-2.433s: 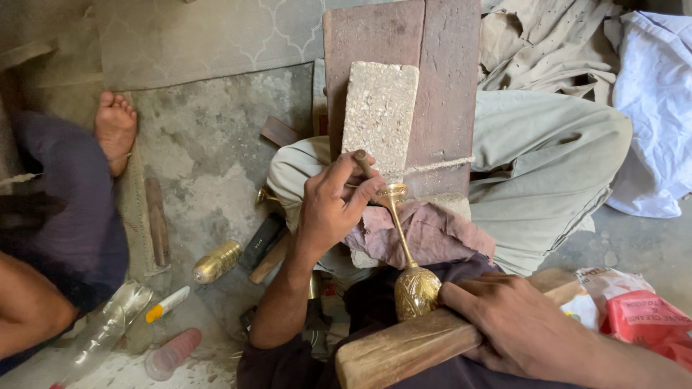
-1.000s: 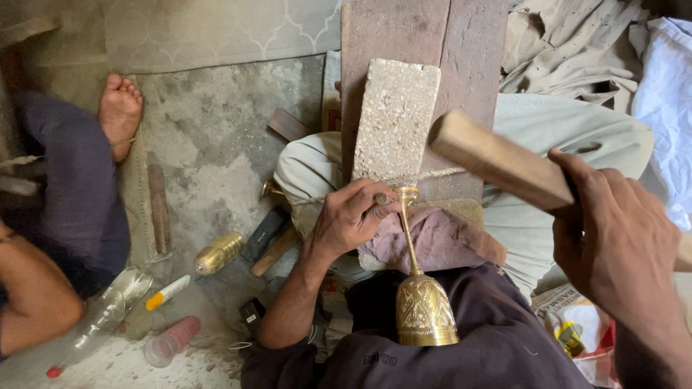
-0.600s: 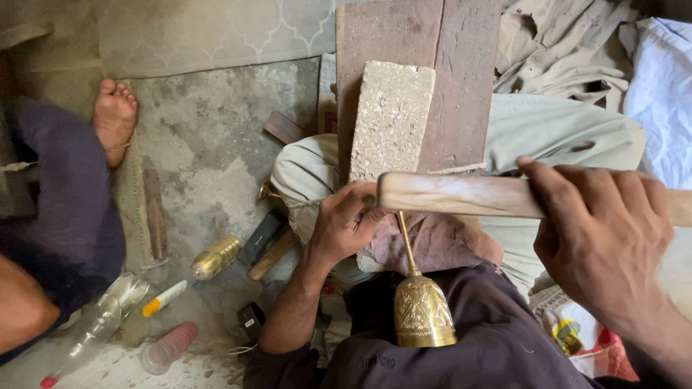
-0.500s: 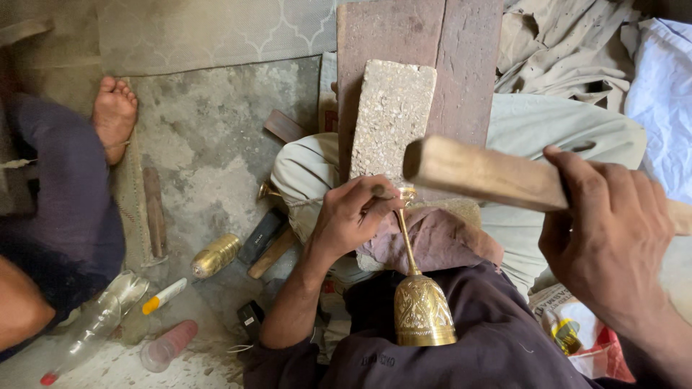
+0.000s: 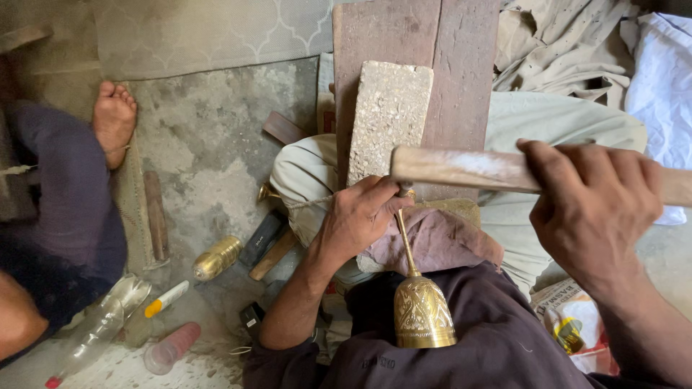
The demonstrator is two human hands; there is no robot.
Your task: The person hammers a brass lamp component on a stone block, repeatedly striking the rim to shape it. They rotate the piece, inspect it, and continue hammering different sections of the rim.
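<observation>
Nearest, resting bowl-down on the lap: brass goblet (image 5: 424,317), engraved, thin stem running up and away. Stem's top end pinched in the left hand (image 5: 358,216), fingers closed round it just over a purple rag (image 5: 440,241) spread on the thigh. Right hand (image 5: 592,205) clenched round a wooden mallet (image 5: 461,167), held level directly above the stem tip and blurred (hard to tell how close to the metal, though it looks near touching).

Likely trouble, judged from this setup:
- Left thumb and fingertips sitting right beside the strike point; a blow landing slightly off would catch knuckles instead of brass.
- Slender stem, propped only by a soft lap and a rag; a heavy or slanted hit could bend it or kick the bowl sideways off the leg.
- Mallet face wide, target narrow; a glancing contact could skid the tip out of the pinch.

Farther out, beyond the left hand: pale rough block (image 5: 389,119) lying on brown planks (image 5: 461,65), both close enough to snag a wide backswing. Off to the left on the floor (image 5: 209,144): brass piece (image 5: 216,257), plastic bottle (image 5: 101,331), pink cap (image 5: 171,348); loose bits a rolling goblet could knock about. At the far left edge, another person's bare foot (image 5: 114,119), well apart from the work.
</observation>
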